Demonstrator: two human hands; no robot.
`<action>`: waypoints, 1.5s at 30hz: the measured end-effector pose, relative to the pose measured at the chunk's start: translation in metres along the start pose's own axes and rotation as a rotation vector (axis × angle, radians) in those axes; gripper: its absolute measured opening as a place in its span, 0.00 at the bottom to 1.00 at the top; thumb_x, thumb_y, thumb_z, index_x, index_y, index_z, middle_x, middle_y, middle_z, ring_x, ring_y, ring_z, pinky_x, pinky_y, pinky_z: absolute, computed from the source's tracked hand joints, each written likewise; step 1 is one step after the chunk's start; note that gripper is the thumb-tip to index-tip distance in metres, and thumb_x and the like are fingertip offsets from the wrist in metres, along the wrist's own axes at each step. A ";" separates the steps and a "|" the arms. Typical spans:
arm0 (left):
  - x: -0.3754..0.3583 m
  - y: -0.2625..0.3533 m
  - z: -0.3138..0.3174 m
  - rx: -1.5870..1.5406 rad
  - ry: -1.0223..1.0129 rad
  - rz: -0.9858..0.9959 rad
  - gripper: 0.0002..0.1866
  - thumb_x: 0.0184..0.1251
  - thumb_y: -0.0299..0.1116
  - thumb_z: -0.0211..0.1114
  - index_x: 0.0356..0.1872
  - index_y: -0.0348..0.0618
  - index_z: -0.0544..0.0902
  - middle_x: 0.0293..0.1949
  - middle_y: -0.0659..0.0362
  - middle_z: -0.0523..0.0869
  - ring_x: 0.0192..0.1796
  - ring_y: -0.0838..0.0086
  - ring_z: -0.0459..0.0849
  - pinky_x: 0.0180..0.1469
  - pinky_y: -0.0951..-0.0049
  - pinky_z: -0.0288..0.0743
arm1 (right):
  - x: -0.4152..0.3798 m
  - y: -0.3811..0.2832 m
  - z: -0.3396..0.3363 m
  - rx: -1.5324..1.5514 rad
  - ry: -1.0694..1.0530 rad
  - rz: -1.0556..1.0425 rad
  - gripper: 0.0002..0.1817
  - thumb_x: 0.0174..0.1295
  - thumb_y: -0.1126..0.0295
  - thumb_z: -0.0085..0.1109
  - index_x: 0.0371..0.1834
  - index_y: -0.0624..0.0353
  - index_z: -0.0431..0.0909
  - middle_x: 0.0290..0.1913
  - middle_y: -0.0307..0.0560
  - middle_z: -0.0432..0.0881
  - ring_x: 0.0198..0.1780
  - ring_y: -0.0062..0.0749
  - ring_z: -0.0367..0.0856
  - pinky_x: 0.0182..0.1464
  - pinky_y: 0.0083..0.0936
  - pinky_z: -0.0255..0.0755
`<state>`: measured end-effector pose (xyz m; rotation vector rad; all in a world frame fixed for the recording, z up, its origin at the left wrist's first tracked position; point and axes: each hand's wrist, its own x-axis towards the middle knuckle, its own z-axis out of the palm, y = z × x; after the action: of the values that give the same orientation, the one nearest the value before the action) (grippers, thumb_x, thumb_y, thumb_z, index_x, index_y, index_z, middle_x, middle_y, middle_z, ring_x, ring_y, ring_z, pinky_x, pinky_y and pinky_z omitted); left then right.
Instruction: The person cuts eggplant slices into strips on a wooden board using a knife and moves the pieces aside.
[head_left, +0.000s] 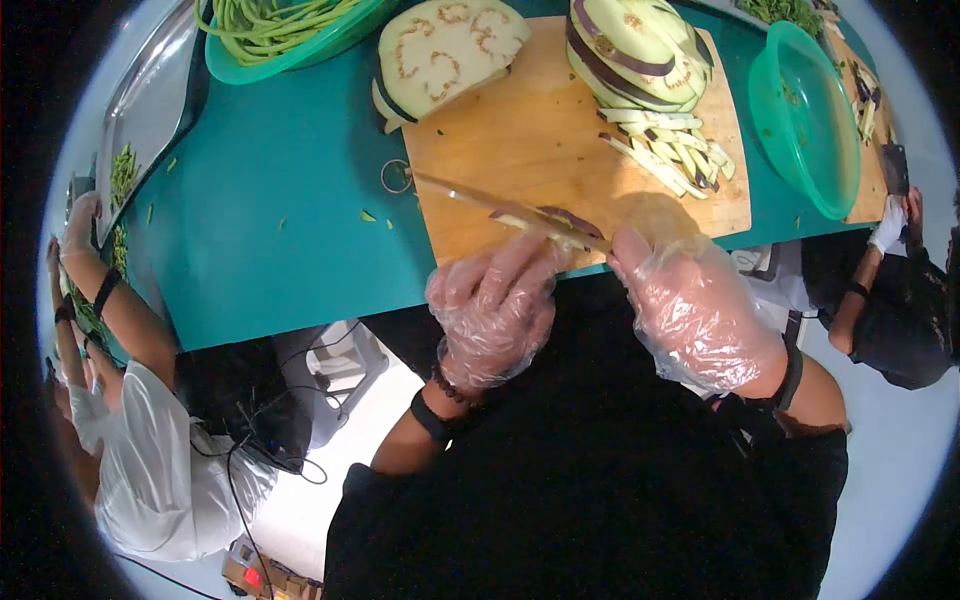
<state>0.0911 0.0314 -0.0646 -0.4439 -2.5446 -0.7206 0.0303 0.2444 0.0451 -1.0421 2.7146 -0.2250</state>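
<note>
My right hand (695, 300), in a clear plastic glove, is closed round the handle of a knife (500, 204). The blade points left across the wooden cutting board (480, 140). Beside the blade, an eggplant slice (572, 220) with dark purple skin lies near the board's front edge, partly hidden by the knife and fingers. My left hand (497, 310), gloved too, has its fingertips curled and pressed on that slice. Farther back on the board are a stack of round eggplant slices (640, 55) and a pile of cut eggplant strips (680, 150). A large eggplant piece (450, 50) overlaps the board's left corner.
A green basket of long beans (290, 25) stands at the back left, beside a metal tray (150, 90). At the right is a green plastic basket (805, 120). A metal ring (396, 176) lies by the board. Co-workers stand on both sides; the right one holds a cleaver (895, 168).
</note>
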 end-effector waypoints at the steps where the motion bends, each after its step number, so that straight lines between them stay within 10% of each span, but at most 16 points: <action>1: 0.000 0.000 0.000 -0.004 -0.001 0.001 0.29 0.43 0.32 0.73 0.54 0.64 0.88 0.60 0.73 0.86 0.50 0.69 0.80 0.49 0.62 0.71 | -0.001 -0.001 0.000 0.052 0.008 0.027 0.12 0.61 0.75 0.59 0.47 0.61 0.74 0.23 0.53 0.80 0.25 0.51 0.85 0.28 0.44 0.79; 45: -0.002 -0.001 0.001 0.035 0.013 -0.016 0.27 0.46 0.35 0.71 0.54 0.65 0.88 0.59 0.75 0.87 0.48 0.75 0.80 0.49 0.66 0.70 | 0.024 0.001 0.004 0.135 -0.113 -0.002 0.12 0.68 0.74 0.60 0.51 0.67 0.76 0.23 0.59 0.81 0.31 0.59 0.86 0.34 0.50 0.79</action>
<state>0.0918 0.0308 -0.0671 -0.4068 -2.5471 -0.6813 0.0133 0.2282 0.0378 -0.9886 2.5590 -0.3338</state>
